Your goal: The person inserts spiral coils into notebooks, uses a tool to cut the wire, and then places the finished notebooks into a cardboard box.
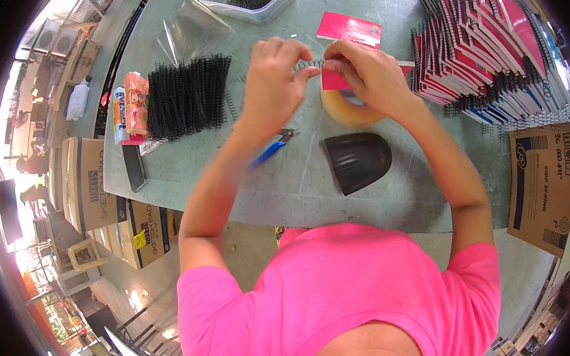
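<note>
My left hand (270,79) has thumb and forefinger pinched on a thin dark spiral binding coil (306,65). The coil stretches across to my right hand (375,76), which is closed on a small red notebook (335,80). Fingers hide most of that notebook and the place where the coil meets it. Below my right hand lies a large roll of clear tape (349,113). Behind it a second red notebook (349,29) rests on the table. Cutting pliers with blue handles (271,151) lie below my left hand, partly hidden by the forearm.
A thick bundle of black coils (187,96) lies at left beside orange and blue packages (136,102). Spiral-bound notebooks (478,52) are heaped at right. A clear tub (250,11), plastic sheets (193,29) and a black dome-shaped piece (359,161) share the table (286,194).
</note>
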Available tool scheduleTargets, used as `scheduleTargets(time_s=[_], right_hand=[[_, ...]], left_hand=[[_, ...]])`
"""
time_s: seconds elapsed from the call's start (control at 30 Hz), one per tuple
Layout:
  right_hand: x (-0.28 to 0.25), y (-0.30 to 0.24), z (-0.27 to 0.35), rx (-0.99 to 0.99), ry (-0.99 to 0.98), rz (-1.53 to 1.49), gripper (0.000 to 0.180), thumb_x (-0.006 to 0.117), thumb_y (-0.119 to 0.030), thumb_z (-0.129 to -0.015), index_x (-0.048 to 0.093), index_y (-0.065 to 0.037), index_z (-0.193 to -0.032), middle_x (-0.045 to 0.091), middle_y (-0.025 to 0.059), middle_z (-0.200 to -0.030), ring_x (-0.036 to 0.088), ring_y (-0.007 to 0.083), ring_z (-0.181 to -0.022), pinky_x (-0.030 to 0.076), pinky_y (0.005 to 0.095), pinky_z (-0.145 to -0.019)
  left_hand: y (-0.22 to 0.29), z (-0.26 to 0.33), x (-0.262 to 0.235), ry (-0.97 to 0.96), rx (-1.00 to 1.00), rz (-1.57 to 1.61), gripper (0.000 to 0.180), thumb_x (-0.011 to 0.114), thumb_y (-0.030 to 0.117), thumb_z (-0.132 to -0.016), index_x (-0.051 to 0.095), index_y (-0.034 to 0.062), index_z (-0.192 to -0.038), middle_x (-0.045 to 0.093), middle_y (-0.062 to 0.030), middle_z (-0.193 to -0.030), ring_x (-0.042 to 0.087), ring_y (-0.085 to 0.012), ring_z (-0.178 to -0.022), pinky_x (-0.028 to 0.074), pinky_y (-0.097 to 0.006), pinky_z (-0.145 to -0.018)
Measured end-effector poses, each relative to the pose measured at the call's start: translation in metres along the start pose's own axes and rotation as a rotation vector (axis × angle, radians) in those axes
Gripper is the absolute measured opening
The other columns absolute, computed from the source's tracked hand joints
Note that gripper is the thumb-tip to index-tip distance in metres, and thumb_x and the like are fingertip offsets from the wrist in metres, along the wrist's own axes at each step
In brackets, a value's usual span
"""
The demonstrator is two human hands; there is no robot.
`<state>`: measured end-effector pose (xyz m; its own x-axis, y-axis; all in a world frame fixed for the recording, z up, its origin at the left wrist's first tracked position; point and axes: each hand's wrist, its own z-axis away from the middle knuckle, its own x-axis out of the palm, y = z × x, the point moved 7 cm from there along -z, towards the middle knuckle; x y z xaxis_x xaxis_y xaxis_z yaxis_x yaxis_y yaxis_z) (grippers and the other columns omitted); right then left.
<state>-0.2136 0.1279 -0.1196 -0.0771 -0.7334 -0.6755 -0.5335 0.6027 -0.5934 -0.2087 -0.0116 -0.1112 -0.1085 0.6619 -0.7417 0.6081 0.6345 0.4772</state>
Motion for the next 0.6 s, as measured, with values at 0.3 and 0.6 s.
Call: scheduleTargets(time_s=[0.3, 0.6], right_hand=[[-0.008, -0.004, 0.004, 0.014, -0.051, 0.107, 0.020, 0.059, -0.021, -0.083, 0.058, -0.006, -0.096, 0.064, 0.0096, -0.088, 0.061, 0.0289, -0.083, 0.048, 0.0383, -0.072], [-0.031, 0.058, 0.036, 0.350, 0.007, -0.415, 0.017, 0.063, -0.014, -0.085, 0.066, 0.000, -0.094, 0.064, 0.0035, -0.072, 0.053, 0.0046, -0.065, 0.045, 0.0218, -0.062]], left_hand=[[0.063, 0.082, 0.096, -0.561, -0.037, 0.114, 0.042, 0.066, 0.023, -0.078, 0.049, 0.0014, -0.110, 0.055, -0.0175, -0.095, 0.055, -0.0352, -0.089, 0.046, -0.042, -0.077], [0.022, 0.026, 0.010, -0.220, -0.112, -0.046, 0.038, 0.064, 0.004, -0.075, 0.055, 0.0108, -0.112, 0.060, -0.0153, -0.098, 0.059, -0.0327, -0.093, 0.047, -0.038, -0.078]])
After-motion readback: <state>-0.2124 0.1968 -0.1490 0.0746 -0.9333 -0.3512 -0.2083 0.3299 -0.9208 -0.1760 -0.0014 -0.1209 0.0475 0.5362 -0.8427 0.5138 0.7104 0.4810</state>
